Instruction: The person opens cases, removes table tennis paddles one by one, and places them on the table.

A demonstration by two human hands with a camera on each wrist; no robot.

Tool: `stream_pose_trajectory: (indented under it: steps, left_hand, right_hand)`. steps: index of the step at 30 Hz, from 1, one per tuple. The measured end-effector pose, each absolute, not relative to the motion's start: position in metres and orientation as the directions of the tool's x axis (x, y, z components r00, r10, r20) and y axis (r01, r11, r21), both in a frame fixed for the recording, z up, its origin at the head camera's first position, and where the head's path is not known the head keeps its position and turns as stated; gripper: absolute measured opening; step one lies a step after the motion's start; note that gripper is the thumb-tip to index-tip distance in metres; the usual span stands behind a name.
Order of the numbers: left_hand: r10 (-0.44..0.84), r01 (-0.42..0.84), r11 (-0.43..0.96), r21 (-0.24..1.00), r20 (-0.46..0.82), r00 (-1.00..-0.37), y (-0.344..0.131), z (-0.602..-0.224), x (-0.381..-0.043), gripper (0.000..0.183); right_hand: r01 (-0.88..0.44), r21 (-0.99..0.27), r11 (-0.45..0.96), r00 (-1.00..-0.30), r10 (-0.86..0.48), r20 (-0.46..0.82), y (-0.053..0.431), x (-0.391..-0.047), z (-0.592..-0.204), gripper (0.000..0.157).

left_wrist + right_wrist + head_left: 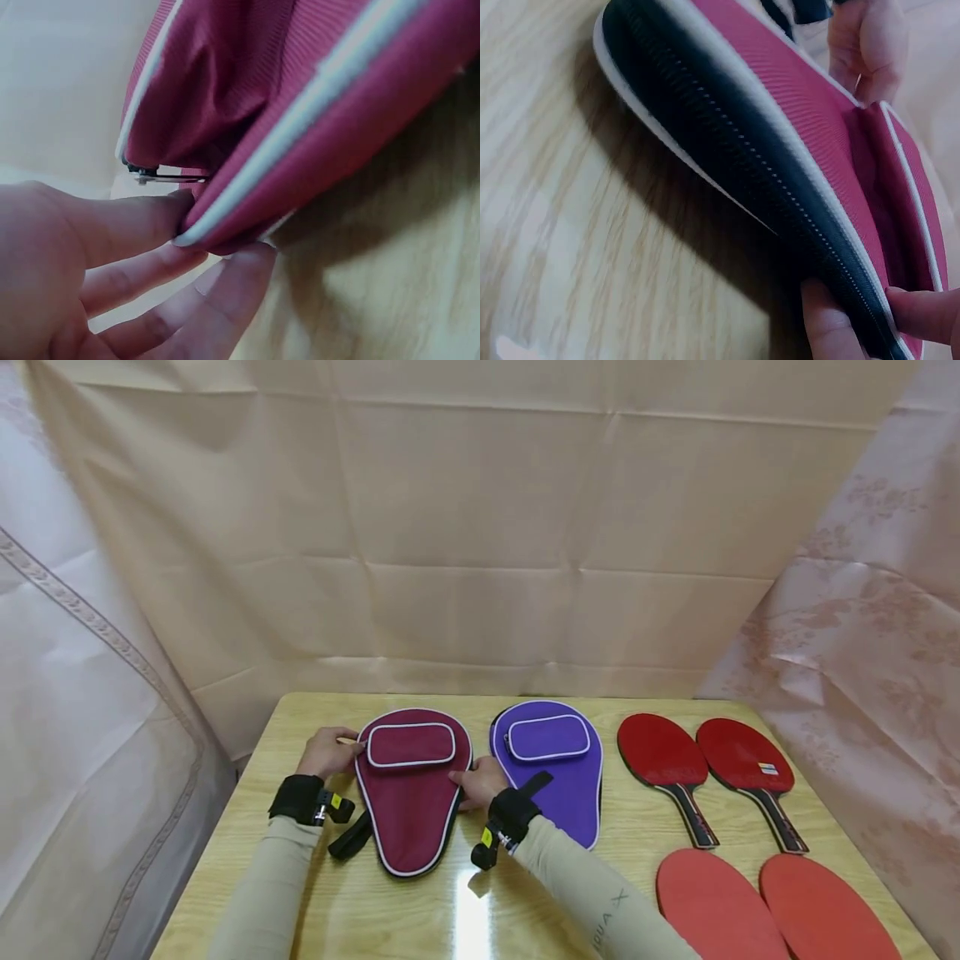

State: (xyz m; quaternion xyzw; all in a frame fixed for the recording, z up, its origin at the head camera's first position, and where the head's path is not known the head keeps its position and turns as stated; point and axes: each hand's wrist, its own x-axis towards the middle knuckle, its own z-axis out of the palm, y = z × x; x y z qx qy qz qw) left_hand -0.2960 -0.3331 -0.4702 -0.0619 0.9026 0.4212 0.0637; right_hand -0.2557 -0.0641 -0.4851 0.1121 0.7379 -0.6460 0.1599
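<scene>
A maroon table tennis paddle case [411,810] with white piping and a small front pocket [411,745] lies on the table, its narrow end toward me. My left hand [328,753] pinches its upper left edge; thumb and fingers close on the piped rim in the left wrist view. On the opposite side my right hand [482,782] pinches the case's right edge, thumb on top and a finger against the black zippered side [735,150]. Just right of that hand lies a purple paddle case [558,785], partly covered by the right wrist and forearm.
Two dark red paddles [662,750] [742,756] with black handles lie at the table's right. Nearer me are two lighter red paddles [708,902] [825,910], their lower parts cut off by the frame. A beige cloth [480,527] hangs behind the wooden table [337,910].
</scene>
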Motion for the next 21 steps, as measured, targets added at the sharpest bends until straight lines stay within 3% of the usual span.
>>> stream_pose_trajectory:
  steps: [11, 21]
  left_hand:
    - [-0.078, -0.127, 0.718, 0.685, -0.103, -0.992, -0.333, -0.481, -0.295, 0.037]
    - [-0.015, -0.142, 0.68, 0.719, -0.181, -0.983, -0.341, -0.482, -0.29, 0.059]
  right_hand:
    - [0.344, -0.923, 0.174, -0.937, -0.007, -0.35, -0.066, -0.256, -0.496, 0.017]
    - [0.318, -0.916, 0.246, -0.944, -0.005, -0.329, -0.061, -0.255, -0.494, 0.024]
